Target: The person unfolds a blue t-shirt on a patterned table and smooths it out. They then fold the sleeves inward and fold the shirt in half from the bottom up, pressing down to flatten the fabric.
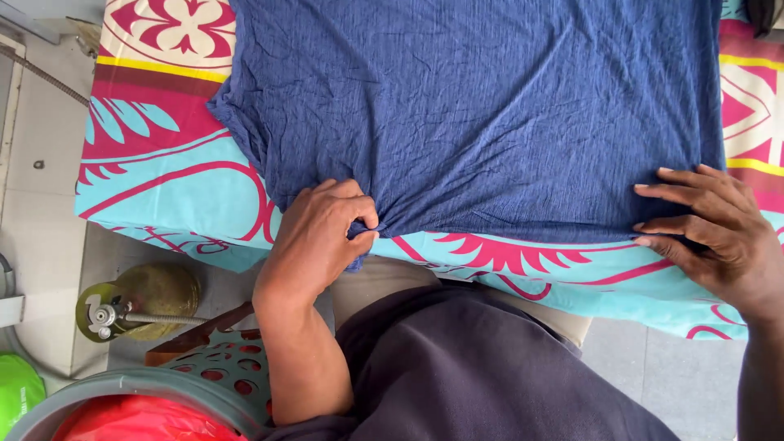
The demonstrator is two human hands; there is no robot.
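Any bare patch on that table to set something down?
Free: the patterned cloth left of the blue shirt, and the strip along the near edge between the left hand and right hand. A narrow band shows at the far right. The middle is covered by the shirt; both hands crowd its near hem.

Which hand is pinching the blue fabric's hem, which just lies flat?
The left hand pinches the blue knit garment; the right hand rests flat, fingers spread.
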